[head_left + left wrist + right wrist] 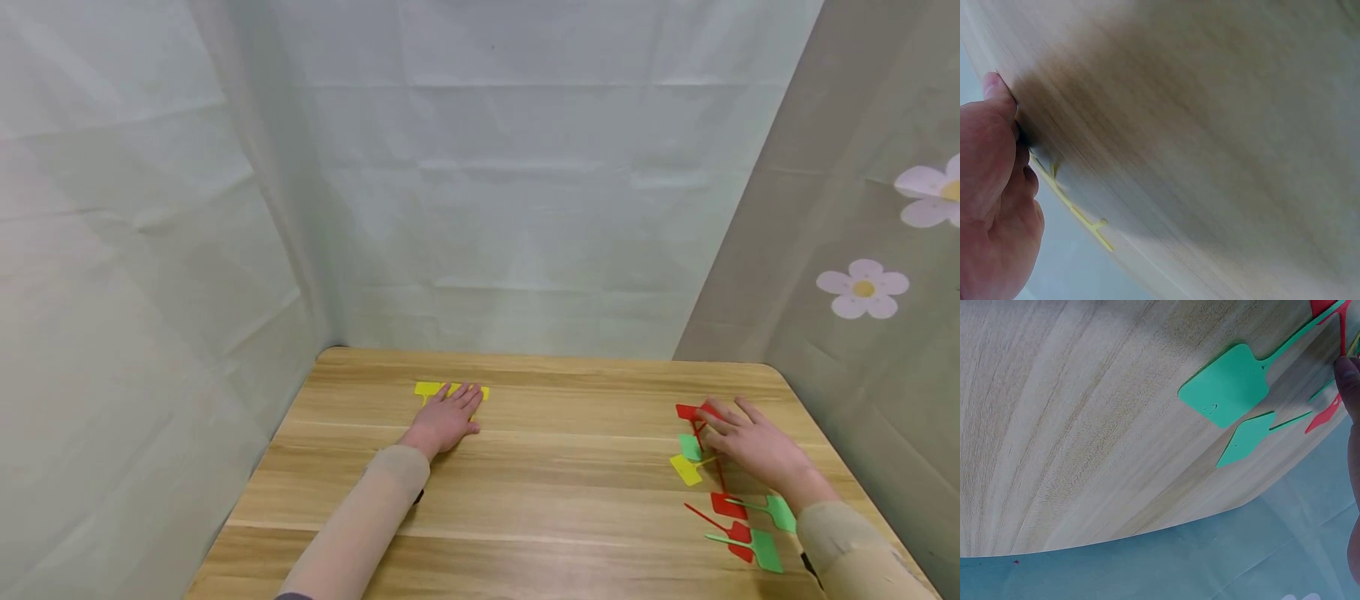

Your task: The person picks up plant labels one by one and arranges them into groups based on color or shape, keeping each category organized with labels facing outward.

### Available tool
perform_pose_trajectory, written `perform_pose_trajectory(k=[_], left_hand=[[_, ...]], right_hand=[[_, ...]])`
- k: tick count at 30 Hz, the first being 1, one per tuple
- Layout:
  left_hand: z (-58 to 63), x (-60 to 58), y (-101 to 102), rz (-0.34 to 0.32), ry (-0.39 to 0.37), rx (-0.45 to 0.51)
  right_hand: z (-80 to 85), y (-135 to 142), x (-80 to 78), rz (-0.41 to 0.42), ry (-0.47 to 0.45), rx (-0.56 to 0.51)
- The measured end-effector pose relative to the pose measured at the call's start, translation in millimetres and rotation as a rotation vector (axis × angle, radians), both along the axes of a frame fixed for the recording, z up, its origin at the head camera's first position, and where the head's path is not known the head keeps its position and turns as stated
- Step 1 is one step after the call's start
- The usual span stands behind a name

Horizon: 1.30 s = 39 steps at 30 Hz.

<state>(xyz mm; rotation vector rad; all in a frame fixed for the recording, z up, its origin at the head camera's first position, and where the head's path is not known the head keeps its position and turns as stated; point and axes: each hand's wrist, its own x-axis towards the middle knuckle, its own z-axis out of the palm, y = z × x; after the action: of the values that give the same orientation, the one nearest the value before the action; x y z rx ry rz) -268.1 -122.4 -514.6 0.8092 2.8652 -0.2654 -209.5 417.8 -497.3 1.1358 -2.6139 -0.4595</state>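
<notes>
My left hand [444, 419] lies palm down with outstretched fingers over yellow T-shaped plant labels [427, 388] at the table's far left. Their heads form a row, partly hidden by the fingers; two thin stems show on the yellow labels [1072, 206] in the left wrist view. At the far right, my right hand [753, 446] reaches over red T-shaped plant labels [686, 412], with bent fingers at one red head. The fingertips overlap a red stem [1343, 334] in the right wrist view; I cannot tell whether they pinch it. A green label [690, 447] lies just below.
Closer to me on the right lie a yellow label [686, 470], a red label [727, 505], a green label [780, 512] and another green label [767, 551] crossing red ones. Pale cloth [510, 208] hangs behind the wooden table [555, 517] and along both sides.
</notes>
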Motion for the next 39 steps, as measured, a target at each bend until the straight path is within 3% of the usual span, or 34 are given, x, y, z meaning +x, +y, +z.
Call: perform_pose_trajectory(k=[17, 26, 33, 39], left_hand=[[-2.8, -2.2, 3.1, 0.001, -0.002, -0.002], [-0.9, -3.2, 1.8, -0.005, 0.004, -0.004], [0.1, -2.7, 0.2, 0.008, -0.006, -0.014], [0.0, -1.9, 0.2, -0.004, -0.002, 0.005]], right_hand=[[-7.9, 6.6, 1.2, 0.061, 0.027, -0.025], [8.0, 6.4, 5.6, 0.113, 0.076, 0.0], [18.7, -0.4, 7.3, 0.165, 0.056, -0.003], [19.8, -11.6, 6.3, 0.121, 0.014, -0.048]])
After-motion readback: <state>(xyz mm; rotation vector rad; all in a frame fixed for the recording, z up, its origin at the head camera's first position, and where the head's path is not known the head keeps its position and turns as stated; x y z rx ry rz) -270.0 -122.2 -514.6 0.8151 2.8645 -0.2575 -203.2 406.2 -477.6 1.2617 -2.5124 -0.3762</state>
